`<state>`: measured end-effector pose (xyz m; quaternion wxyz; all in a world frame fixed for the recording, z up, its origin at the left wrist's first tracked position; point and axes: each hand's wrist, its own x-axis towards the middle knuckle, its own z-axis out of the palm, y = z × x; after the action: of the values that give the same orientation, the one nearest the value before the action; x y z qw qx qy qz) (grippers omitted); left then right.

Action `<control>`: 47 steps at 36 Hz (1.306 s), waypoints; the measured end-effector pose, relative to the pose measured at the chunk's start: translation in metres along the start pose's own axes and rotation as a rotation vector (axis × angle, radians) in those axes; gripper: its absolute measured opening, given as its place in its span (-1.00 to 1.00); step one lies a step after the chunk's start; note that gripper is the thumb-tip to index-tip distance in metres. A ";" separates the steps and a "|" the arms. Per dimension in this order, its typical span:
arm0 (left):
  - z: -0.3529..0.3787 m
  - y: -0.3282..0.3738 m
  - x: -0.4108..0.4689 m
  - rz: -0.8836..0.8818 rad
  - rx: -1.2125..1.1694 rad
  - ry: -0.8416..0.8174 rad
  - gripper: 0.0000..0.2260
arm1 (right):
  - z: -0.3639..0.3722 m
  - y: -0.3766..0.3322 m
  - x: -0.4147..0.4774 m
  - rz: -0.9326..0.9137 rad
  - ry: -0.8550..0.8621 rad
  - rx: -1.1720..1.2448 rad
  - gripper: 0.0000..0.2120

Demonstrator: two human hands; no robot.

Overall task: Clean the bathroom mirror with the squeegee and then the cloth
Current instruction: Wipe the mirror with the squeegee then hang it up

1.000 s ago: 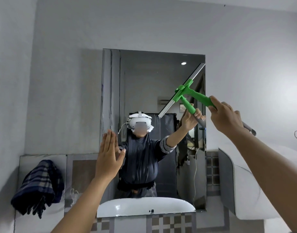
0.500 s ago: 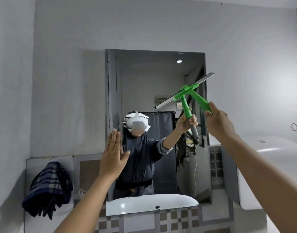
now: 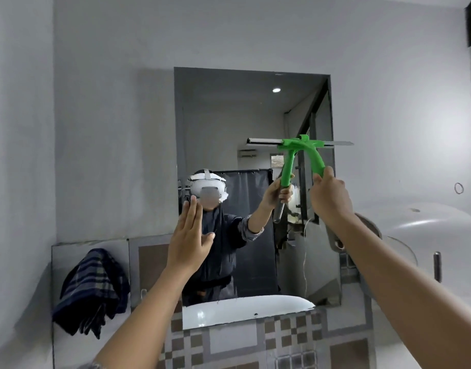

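Note:
The rectangular bathroom mirror [image 3: 229,123] hangs on the grey wall. My right hand [image 3: 331,195] grips the handle of the green squeegee [image 3: 313,153], whose blade lies level against the glass at the mirror's right side, about mid-height. My left hand [image 3: 189,235] is flat with fingers together and raised at the mirror's lower left edge, holding nothing. A dark plaid cloth [image 3: 92,291] hangs at the lower left, on the tiled ledge below the wall.
A white basin [image 3: 239,310] sits below the mirror, above a checked tile band [image 3: 282,336]. A large white rounded fixture [image 3: 428,225] stands close at the right. A person's reflection fills the lower mirror.
The squeegee blade has swung from a steep tilt to level and has come down the glass. My left hand stays raised near the mirror's left edge.

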<state>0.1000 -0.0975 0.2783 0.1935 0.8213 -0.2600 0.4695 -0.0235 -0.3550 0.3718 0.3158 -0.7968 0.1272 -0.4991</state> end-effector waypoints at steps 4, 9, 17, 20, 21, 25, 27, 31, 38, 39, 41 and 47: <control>-0.002 -0.002 0.000 0.017 0.010 -0.010 -0.22 | 0.011 -0.015 -0.007 0.059 0.026 0.041 -0.68; -0.005 -0.005 -0.001 0.032 0.055 -0.029 -0.28 | 0.024 -0.038 -0.012 0.116 0.051 0.141 -0.62; -0.010 -0.012 -0.001 0.083 0.081 -0.058 -0.29 | 0.043 -0.070 -0.012 0.241 0.088 0.309 -0.59; -0.012 -0.015 -0.003 0.104 0.094 -0.068 -0.29 | 0.047 -0.078 -0.013 0.250 0.105 0.356 -0.63; -0.012 -0.016 -0.003 0.111 0.094 -0.071 -0.29 | 0.049 -0.080 -0.014 0.245 0.113 0.364 -0.63; -0.013 -0.019 -0.007 0.139 0.085 -0.069 -0.27 | 0.057 -0.089 -0.023 0.239 0.110 0.377 -0.63; -0.012 -0.022 -0.009 0.139 0.086 -0.079 -0.28 | 0.061 -0.095 -0.030 0.241 0.102 0.381 -0.63; -0.010 -0.027 -0.013 0.139 0.090 -0.089 -0.29 | 0.070 -0.107 -0.041 0.234 0.084 0.385 -0.62; -0.006 -0.030 -0.019 0.140 0.075 -0.056 -0.30 | 0.084 -0.117 -0.058 0.188 0.054 0.354 -0.62; -0.005 -0.030 -0.020 0.138 0.069 -0.052 -0.30 | 0.086 -0.119 -0.061 0.176 0.054 0.342 -0.62; -0.003 -0.031 -0.020 0.136 0.058 -0.046 -0.30 | 0.088 -0.121 -0.068 0.146 0.056 0.312 -0.62; -0.005 -0.031 -0.022 0.152 0.038 -0.037 -0.32 | 0.097 -0.126 -0.080 0.071 0.055 0.287 -0.64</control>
<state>0.1060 -0.0644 0.2592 0.1370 0.8111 -0.3164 0.4725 0.0098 -0.1802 0.3652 0.4403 -0.7245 0.0914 -0.5223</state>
